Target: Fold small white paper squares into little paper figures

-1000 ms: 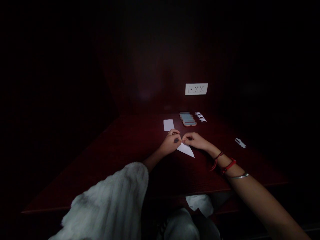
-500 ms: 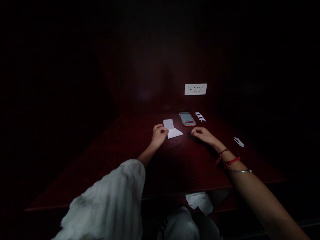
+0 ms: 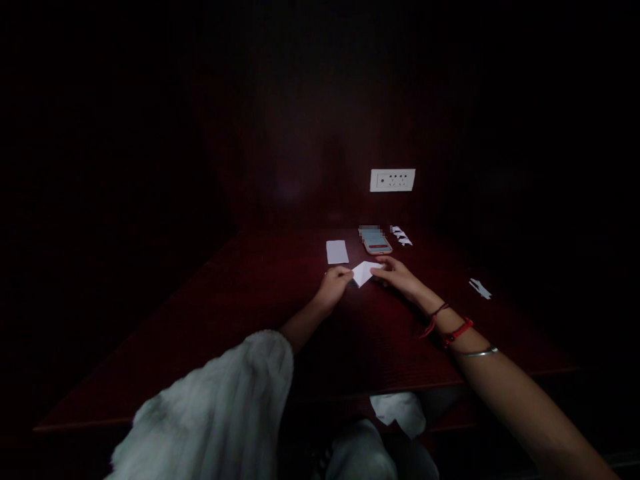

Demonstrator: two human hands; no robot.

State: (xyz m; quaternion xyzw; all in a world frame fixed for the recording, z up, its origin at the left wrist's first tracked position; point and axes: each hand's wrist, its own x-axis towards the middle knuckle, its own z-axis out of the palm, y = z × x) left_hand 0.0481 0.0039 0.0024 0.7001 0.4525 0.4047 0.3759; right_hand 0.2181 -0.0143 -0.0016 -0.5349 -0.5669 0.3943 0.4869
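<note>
A small folded white paper point(image 3: 363, 273), with a crease down its middle, is held between both hands just above or on the dark red table. My left hand point(image 3: 336, 288) pinches its left corner between thumb and fingers. At the right end, my right hand point(image 3: 399, 277) has its thumb on the near face and its fingers behind; that corner is partly hidden. Beyond my left hand lies a flat rectangular stack or sheet of white paper point(image 3: 337, 252).
A phone point(image 3: 377, 241) lies behind the right hand, its screen lit. Folded paper pieces point(image 3: 401, 236) sit beside it, and white strips point(image 3: 481, 289) lie farther right. A socket panel point(image 3: 393, 180) is on the back wall. The table point(image 3: 240, 320) has its front edge near me.
The folded paper has moved right, away from the rectangular paper. My right hand, earlier apart from it, now grips its right end. My left hand has shifted right with it.
</note>
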